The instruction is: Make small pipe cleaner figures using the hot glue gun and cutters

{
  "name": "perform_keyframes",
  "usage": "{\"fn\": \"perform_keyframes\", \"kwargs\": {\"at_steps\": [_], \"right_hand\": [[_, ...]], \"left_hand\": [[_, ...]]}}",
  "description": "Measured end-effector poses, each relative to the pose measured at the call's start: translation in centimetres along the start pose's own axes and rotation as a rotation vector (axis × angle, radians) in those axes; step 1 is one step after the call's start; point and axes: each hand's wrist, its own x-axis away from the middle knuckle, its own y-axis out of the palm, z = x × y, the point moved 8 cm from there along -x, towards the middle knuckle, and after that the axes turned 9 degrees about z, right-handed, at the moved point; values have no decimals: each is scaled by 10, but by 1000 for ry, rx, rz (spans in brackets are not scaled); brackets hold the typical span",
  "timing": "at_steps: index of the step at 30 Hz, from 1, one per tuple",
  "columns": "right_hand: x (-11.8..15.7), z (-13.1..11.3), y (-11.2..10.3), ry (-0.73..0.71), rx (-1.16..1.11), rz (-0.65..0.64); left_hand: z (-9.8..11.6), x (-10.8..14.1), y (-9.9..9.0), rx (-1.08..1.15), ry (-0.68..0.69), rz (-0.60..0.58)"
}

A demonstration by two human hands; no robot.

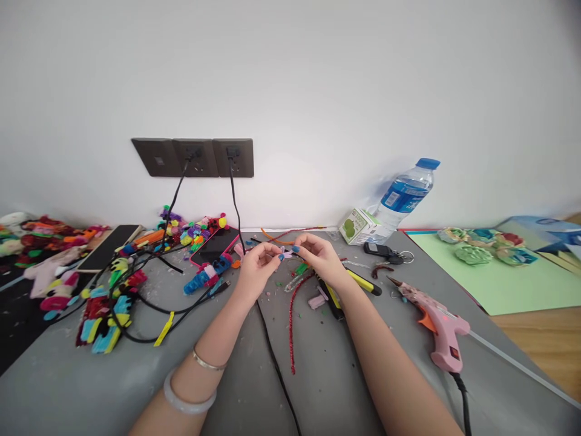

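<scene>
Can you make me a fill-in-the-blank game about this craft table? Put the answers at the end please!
1. The glue gun is coloured ____.
2. The left hand and the right hand hold a small lilac piece, and their nails are painted ____.
3. The white bangle is worn on the ____ arm.
4. The crinkly flower shapes rest on a sheet coloured light ____.

Missing words: pink; blue; left; green.

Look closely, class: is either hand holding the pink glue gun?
No, the pink glue gun lies on the gray table, while the left hand and right hand pinch a small lilac piece.
</scene>
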Motion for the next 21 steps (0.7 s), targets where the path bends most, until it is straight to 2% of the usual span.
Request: {"fn": "perform_keyframes", "kwargs": {"at_steps": [6,21], "right_hand": [[1,-1,1,18,29,6],[1,-3,0,27,-32,60]], "left_hand": [[7,2,0,-24,81,32],[14,5,-7,60,107,153]]}}
